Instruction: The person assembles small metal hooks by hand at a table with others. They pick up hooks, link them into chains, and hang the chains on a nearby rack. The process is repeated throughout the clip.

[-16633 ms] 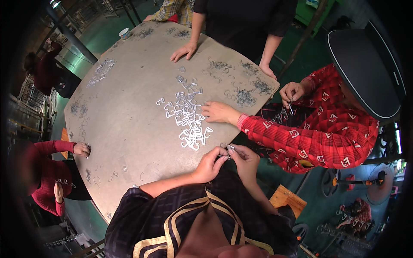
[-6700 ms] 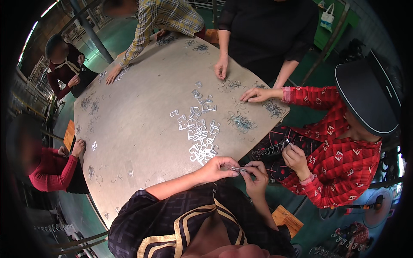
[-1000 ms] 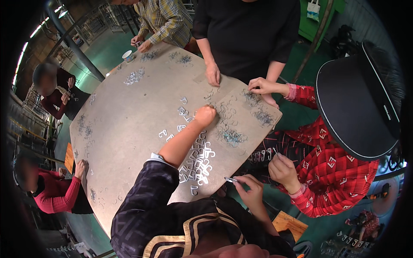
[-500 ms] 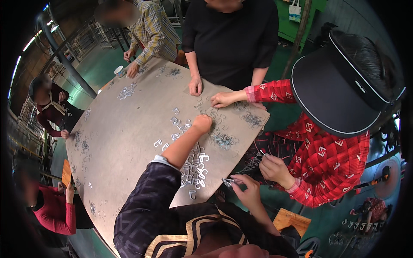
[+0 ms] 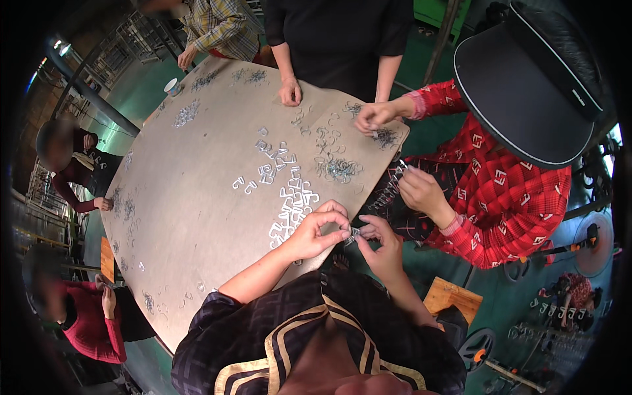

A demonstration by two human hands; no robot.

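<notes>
Your left hand (image 5: 316,235) and right hand (image 5: 384,252) pinch a small metal piece (image 5: 355,233) between their fingertips at the edge of the table (image 5: 197,197), near the scattered silvery hooks (image 5: 287,214).

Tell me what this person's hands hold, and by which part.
The left hand and right hand hold a small silvery metal piece; which part each grips is too small to tell.

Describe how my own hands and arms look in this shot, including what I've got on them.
Your left hand and right hand are both ungloved. The left sleeve is loose and dark, with a faint tonal pattern, and ends well short of the wrist. The right sleeve is dark too and also leaves the wrist uncovered.
</notes>
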